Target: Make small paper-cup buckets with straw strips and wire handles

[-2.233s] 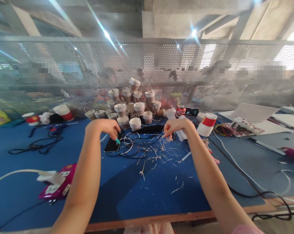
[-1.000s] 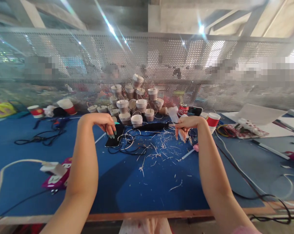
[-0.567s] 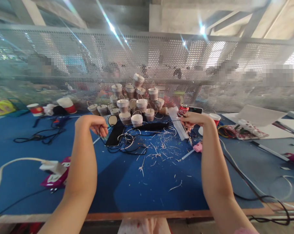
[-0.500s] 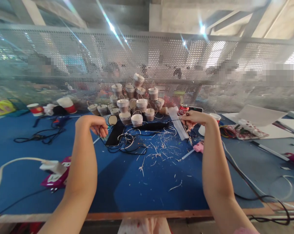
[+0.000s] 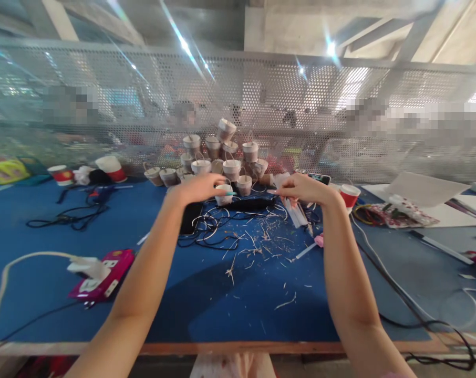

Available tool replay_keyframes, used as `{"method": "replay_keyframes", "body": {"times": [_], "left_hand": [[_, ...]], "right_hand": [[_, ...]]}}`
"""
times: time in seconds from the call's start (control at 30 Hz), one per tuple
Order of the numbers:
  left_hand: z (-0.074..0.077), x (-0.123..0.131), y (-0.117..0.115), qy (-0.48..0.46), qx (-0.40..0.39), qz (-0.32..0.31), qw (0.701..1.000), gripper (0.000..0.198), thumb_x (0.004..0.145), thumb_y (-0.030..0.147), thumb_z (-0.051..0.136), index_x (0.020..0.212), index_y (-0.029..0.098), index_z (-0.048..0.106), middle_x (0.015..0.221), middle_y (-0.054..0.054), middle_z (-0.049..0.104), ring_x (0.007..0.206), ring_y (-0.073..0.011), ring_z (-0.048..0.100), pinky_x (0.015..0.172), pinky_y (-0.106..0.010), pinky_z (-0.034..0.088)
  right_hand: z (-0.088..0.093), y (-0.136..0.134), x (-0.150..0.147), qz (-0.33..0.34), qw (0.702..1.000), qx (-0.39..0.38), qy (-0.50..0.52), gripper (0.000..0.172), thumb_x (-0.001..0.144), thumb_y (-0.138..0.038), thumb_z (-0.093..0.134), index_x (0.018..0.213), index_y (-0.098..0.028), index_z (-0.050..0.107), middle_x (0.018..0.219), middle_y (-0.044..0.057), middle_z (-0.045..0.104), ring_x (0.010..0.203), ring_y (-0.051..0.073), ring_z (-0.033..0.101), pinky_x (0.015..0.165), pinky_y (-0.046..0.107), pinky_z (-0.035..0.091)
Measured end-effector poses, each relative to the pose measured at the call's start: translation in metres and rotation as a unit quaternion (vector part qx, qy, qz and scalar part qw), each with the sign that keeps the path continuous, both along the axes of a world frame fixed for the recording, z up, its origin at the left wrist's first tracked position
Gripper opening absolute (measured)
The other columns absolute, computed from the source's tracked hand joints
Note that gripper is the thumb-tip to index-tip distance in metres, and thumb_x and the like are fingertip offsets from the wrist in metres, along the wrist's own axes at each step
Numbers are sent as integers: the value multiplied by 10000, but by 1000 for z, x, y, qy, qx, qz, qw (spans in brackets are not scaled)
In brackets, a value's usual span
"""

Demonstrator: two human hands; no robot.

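Your left hand [image 5: 200,188] stretches rightward with its fingers nearly straight and their tips at the small white cup [image 5: 224,194]. Whether they actually grip it cannot be told. Your right hand [image 5: 306,189] hovers well off to the cup's right, fingertips pinched together on something too thin to make out. The cup stands upright between both hands, nearer the left, on the blue surface [image 5: 241,310].

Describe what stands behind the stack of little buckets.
A perforated metal screen stands behind the stack of little buckets. Shapes beyond its holes are too blurred to name. The left hand covers part of the front row.
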State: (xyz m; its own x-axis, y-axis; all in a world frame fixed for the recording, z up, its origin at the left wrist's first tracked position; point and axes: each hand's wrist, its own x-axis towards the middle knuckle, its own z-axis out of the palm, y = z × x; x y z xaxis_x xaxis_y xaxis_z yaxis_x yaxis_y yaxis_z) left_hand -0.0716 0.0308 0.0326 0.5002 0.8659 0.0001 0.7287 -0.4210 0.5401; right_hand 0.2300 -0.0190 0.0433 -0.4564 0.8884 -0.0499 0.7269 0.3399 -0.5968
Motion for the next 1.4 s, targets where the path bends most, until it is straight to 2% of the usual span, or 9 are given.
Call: {"method": "replay_keyframes", "body": {"times": [0.1, 0.23, 0.33, 0.53, 0.7, 0.9, 1.1, 1.23, 1.4], "left_hand": [[-20, 66, -20, -156, -43, -126, 979, 570, 717, 365, 664, 1228, 146, 540, 1207, -127, 624, 1103, -233, 566, 917, -321, 428], [-42, 100, -27, -232, -129, -212, 940, 243, 769, 349, 605, 815, 118, 663, 883, -91, 714, 864, -170, 641, 824, -298, 465], [-33, 83, -24, -193, -149, -199, 949, 233, 788, 347, 587, 749, 130, 663, 694, -59, 690, 692, -135, 632, 712, -271, 466], [7, 32, -23, -6, -166, -202, 965, 240, 758, 398, 617, 727, 164, 662, 580, -12, 652, 578, -115, 571, 635, -243, 424], [11, 3, -17, 119, -283, -155, 939, 205, 674, 383, 676, 643, 182, 648, 527, -2, 638, 546, -129, 583, 582, -223, 422], [-1, -19, 1, 153, -316, -77, 933, 242, 588, 413, 726, 668, 188, 690, 683, -42, 721, 687, -182, 664, 668, -256, 501], [-38, -6, 27, 201, -323, -86, 921, 292, 493, 445, 767, 568, 179, 674, 580, -61, 689, 569, -170, 634, 565, -250, 504], [-64, 7, 38, 200, -318, -101, 921, 338, 465, 474, 773, 508, 170, 631, 517, -60, 647, 508, -158, 597, 523, -250, 492], [-77, 14, 42, 197, -298, -79, 931, 318, 518, 466, 747, 532, 175, 619, 520, -41, 623, 545, -155, 593, 605, -274, 512]], "right_hand": [[-3, 0, -17, 24, 998, 30, 39, 401, 811, -531, 536, 615, -182, 548, 553, 9, 600, 456, 86, 543, 514, 235, 416], [-2, -4, -17, 23, 999, 18, 36, 417, 804, -551, 539, 604, -186, 525, 519, -2, 569, 449, 83, 531, 501, 228, 409], [3, -8, -7, 47, 998, -35, 13, 444, 793, -577, 546, 581, -188, 511, 493, -6, 547, 460, 90, 534, 503, 230, 410], [4, -8, 8, 93, 985, -142, -28, 419, 767, -562, 595, 598, -183, 541, 500, -23, 528, 492, 90, 536, 547, 235, 428], [-8, 5, 16, 107, 971, -208, -41, 398, 719, -561, 643, 639, -176, 579, 464, -41, 504, 479, 88, 525, 548, 234, 424], [-27, 23, 17, 86, 949, -294, -78, 470, 579, -606, 730, 599, -157, 593, 486, -31, 569, 461, 81, 527, 565, 240, 451], [-57, 42, 4, 36, 906, -388, -167, 461, 450, -548, 819, 552, -142, 625, 569, 17, 642, 559, 122, 622, 557, 220, 481], [-72, 49, -3, -19, 887, -412, -208, 382, 473, -449, 842, 512, -134, 628, 560, 52, 648, 552, 143, 628, 534, 230, 491], [-75, 50, 6, -57, 881, -425, -199, 283, 562, -391, 810, 588, -153, 658, 579, 27, 655, 593, 166, 658, 551, 252, 508]]}}
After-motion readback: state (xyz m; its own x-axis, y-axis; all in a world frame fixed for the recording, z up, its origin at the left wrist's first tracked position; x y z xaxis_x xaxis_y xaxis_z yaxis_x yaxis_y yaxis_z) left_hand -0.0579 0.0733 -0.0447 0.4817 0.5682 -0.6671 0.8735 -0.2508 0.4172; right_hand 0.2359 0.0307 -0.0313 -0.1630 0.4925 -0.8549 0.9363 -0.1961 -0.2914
